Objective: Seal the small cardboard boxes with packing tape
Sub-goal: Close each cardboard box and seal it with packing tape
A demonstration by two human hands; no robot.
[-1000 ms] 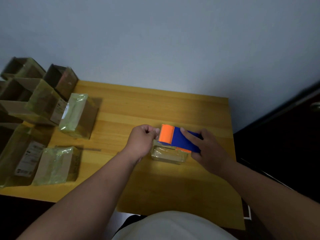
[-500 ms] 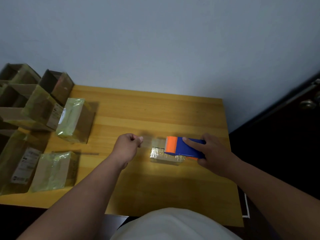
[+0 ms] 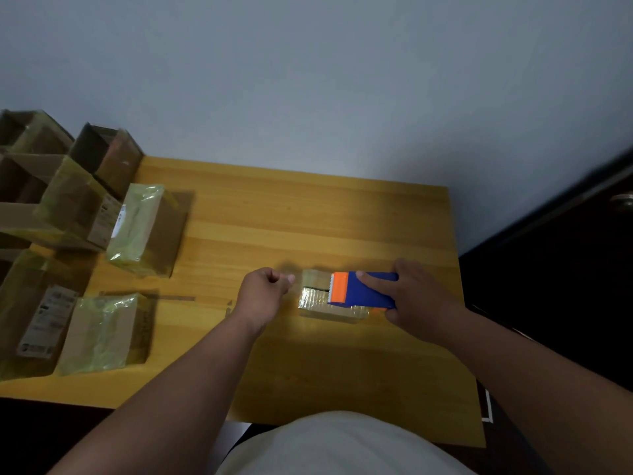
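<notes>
Both hands are at work over the right half of the worktop [image 3: 308,214], apart from each other with a small box between them. Curled into a fist, the left hand [image 3: 262,294] pinches the free end of a strip of clear packing tape [image 3: 313,277] between thumb and fingers; the strip runs taut from that hand to the dispenser. On the other side, the right hand [image 3: 421,299] grips the blue and orange tape dispenser [image 3: 359,290], its index finger lying straight along the blue top and the remaining fingers wrapped round the body. The orange toothed end of the dispenser faces the left hand and sits over the small cardboard box [image 3: 325,305], which rests on the worktop near its right edge, roughly midway between the far and near edges. The box's top already shines with tape.

Along the left edge of the worktop lie two tape-wrapped boxes: one [image 3: 144,231] further back, one [image 3: 102,332] nearer the front edge. Beyond them, at and past the left edge, stand several larger open cartons [image 3: 68,207], some with printed labels.
</notes>
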